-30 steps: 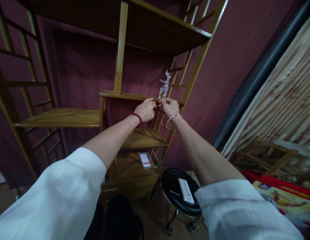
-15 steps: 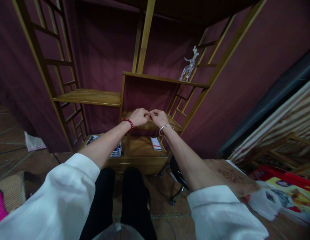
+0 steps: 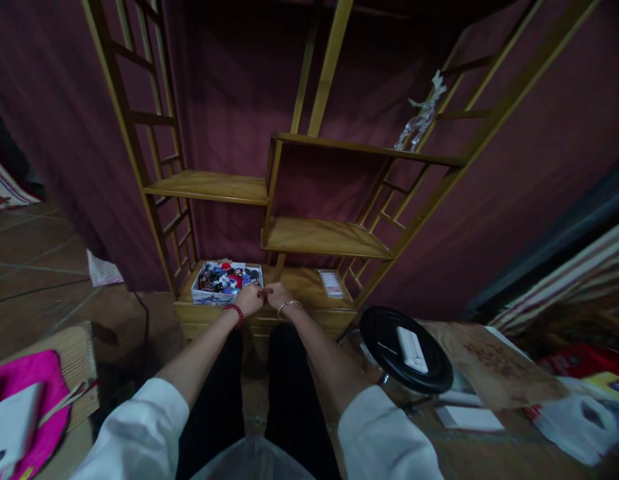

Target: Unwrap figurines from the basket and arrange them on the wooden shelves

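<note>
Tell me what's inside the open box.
The box holds jumbled small items, red, blue, black and white. Whatever lies beneath is covered; the left hand hides the near right corner.

On the rack [image 3: 206, 185], a deer [image 3: 421, 123] stands on the upper right shelf [image 3: 349, 145], a box [image 3: 214, 297] bottom left, a card [image 3: 332, 284] bottom right. Right of the rack, a stool [image 3: 380, 337] bears a case [image 3: 412, 349].

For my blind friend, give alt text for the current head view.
The left hand and right hand are close together by a box of small, colorful items at a wooden shelf. A glassy deer stands higher, at right.
</note>
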The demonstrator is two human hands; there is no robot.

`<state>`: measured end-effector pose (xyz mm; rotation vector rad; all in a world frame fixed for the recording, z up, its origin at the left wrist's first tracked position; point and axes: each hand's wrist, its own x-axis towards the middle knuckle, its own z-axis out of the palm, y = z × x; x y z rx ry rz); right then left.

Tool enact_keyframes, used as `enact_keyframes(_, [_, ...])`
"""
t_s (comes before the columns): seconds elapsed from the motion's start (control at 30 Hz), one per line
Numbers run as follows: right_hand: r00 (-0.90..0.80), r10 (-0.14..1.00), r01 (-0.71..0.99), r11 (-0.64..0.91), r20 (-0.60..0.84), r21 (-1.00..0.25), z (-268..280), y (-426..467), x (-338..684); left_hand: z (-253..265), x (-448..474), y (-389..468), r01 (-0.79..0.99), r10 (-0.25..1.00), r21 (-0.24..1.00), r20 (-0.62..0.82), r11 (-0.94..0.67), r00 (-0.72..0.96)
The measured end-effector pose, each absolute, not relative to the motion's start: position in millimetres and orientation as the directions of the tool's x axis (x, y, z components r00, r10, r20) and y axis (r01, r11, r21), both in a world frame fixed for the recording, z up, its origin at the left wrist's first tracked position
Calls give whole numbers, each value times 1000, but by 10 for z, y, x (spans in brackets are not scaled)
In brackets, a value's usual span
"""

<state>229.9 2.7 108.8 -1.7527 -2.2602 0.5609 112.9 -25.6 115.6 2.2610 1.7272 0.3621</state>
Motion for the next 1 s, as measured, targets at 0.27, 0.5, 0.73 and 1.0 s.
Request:
enact_keyframes(0.27, [-292, 950, 867, 212, -114, -451, 697, 256, 2065, 742, 1014, -149, 943, 992, 310, 20, -121, 121])
enact_keyframes(0.5, [-296, 950, 877, 228, -103, -423, 509, 538, 1860, 432, 925, 55, 974, 995, 202, 42, -97, 91])
enact_keyframes(0.73, [-333, 926, 890, 247, -177, -384, 318, 749, 1781, 125, 849, 158, 979, 992, 166, -29, -116, 122])
enact_keyframes(1.0, [-383, 886, 891, 281, -259, -357, 191, 887, 1717, 138, 729, 327, 952, 968, 253, -134, -175, 214])
